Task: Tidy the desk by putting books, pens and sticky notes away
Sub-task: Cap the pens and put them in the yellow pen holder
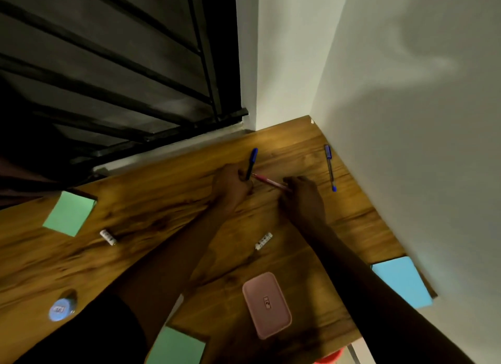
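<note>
From the head camera, both hands work at the far corner of the desk (284,255). The left hand (230,187) curls round a blue-capped pen (252,160), holding it upright, and the right hand (301,192) pinches one end of a pink pen (271,182) that spans the gap between them. To do this well, pass the pink pen into the left fist beside the first, tips aligned, which frees the right hand for the third pen (330,168) lying just beside the wall (406,119). The pink case (267,304) nearer the body looks a likely home for them, though it appears closed.
</note>
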`<state>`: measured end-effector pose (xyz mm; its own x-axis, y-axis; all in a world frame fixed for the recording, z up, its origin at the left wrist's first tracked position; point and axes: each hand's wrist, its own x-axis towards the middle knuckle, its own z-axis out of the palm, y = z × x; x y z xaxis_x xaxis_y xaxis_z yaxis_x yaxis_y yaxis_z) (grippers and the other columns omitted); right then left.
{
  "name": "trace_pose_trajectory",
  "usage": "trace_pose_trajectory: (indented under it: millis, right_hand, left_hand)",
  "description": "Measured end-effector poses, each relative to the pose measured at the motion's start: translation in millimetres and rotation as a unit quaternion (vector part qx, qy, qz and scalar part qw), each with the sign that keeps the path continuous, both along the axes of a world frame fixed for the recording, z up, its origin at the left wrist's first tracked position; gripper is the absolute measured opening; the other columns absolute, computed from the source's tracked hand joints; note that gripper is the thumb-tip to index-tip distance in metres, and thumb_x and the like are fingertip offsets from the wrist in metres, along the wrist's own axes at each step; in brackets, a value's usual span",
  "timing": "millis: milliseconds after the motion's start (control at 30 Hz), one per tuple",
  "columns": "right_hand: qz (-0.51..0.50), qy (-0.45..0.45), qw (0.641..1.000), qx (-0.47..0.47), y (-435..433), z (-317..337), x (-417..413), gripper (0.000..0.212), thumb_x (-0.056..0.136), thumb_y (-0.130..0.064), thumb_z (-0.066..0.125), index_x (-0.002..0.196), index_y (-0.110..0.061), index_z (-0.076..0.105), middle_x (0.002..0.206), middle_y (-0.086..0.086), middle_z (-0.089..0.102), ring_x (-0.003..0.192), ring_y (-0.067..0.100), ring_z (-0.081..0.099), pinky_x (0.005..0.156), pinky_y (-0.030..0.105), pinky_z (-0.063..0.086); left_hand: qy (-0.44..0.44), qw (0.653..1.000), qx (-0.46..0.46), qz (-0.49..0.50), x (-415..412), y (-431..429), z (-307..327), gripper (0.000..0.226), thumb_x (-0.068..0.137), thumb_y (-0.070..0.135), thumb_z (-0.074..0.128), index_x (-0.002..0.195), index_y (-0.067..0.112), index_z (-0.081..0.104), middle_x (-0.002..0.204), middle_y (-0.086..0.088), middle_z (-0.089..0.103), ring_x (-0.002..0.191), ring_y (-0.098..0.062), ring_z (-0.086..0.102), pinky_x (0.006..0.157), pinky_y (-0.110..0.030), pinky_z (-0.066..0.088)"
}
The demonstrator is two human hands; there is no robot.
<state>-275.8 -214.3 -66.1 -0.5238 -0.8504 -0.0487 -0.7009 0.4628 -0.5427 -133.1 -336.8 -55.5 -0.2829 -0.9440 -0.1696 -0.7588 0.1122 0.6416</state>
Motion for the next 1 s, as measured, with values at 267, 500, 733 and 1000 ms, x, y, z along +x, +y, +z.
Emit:
trace_pose_trajectory:
  millis: [267, 500, 733, 1000]
  right_hand:
    - [0.0, 0.008, 1.0, -0.003, -6.4, -1.8, 0.2, 0.017, 0.099, -0.027, 0.059, 0.102, -0.021, 0.075, 0.094, -0.002, 0.07, 0.078, 0.013, 0.067, 0.071, 0.037, 0.061]
    - [0.006, -0.208, 0.966, -0.152, -3.0, 25.6, 33.6, 0.013, 0.096, -0.03, 0.069, 0.106, -0.03, 0.078, 0.086, -0.006, 0.078, 0.073, 0.005, 0.072, 0.07, 0.036, 0.063]
    - [0.063, -0.377, 0.898, -0.218, -26.1, 65.4, 135.5, 0.007, 0.09, -0.016, 0.078, 0.096, -0.015, 0.081, 0.081, 0.001, 0.079, 0.069, 0.01, 0.072, 0.063, 0.025, 0.057]
    - [0.192, -0.43, 0.864, -0.177, -44.0, 107.9, 300.4, 0.018, 0.086, -0.012, 0.082, 0.103, -0.009, 0.08, 0.091, 0.003, 0.081, 0.083, 0.013, 0.076, 0.07, 0.021, 0.058]
  left_hand:
    - [-0.046, 0.999, 0.0, -0.022, 3.5, -9.6, 3.5, 0.013, 0.081, 0.022, 0.079, 0.092, 0.014, 0.077, 0.096, -0.007, 0.074, 0.09, -0.026, 0.069, 0.073, -0.036, 0.056]
    - [0.086, 0.995, -0.009, 0.049, 80.8, -9.7, 23.9, 0.01, 0.079, 0.018, 0.083, 0.082, 0.022, 0.074, 0.082, 0.004, 0.074, 0.063, 0.002, 0.064, 0.057, -0.019, 0.054]
    - [0.172, 0.977, -0.06, 0.113, 207.7, 18.7, 63.5, 0.016, 0.075, 0.023, 0.081, 0.076, 0.034, 0.07, 0.07, 0.018, 0.072, 0.063, 0.003, 0.069, 0.055, -0.018, 0.056]
    - [0.243, 0.944, -0.119, 0.188, 405.0, 72.6, 89.8, 0.02, 0.077, 0.002, 0.075, 0.079, 0.022, 0.075, 0.069, 0.003, 0.075, 0.061, -0.013, 0.072, 0.063, -0.033, 0.058]
